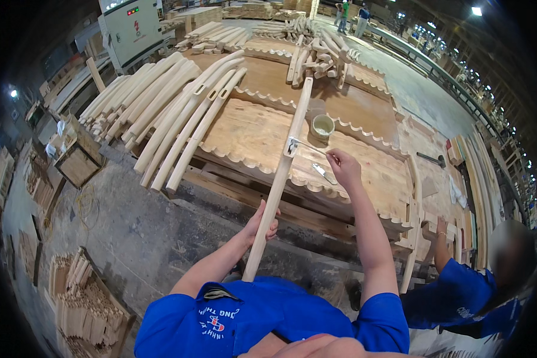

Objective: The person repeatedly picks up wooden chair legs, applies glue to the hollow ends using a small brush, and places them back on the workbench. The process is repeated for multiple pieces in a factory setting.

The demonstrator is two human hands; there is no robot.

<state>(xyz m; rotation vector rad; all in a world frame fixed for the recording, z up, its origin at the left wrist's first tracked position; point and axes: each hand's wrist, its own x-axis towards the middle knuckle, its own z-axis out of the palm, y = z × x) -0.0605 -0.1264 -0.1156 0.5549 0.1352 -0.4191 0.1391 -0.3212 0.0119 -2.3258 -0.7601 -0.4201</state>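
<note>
Long curved wooden rail (278, 179) lies angled across the scalloped panel (244, 137) on the desk. Left hand (264, 222), fingers wrapped around rail's lower part. Right hand (343, 167), fingers pinched on a thin brush (307, 146), tip at the rail's slot. Small cup (323, 126) just beyond.

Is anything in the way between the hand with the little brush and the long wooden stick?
Nothing visible is. The right hand holds a thin brush whose tip already reaches a slot in the long wooden stick. The left hand grips the stick lower down. The small cup sits off to the side.
</note>
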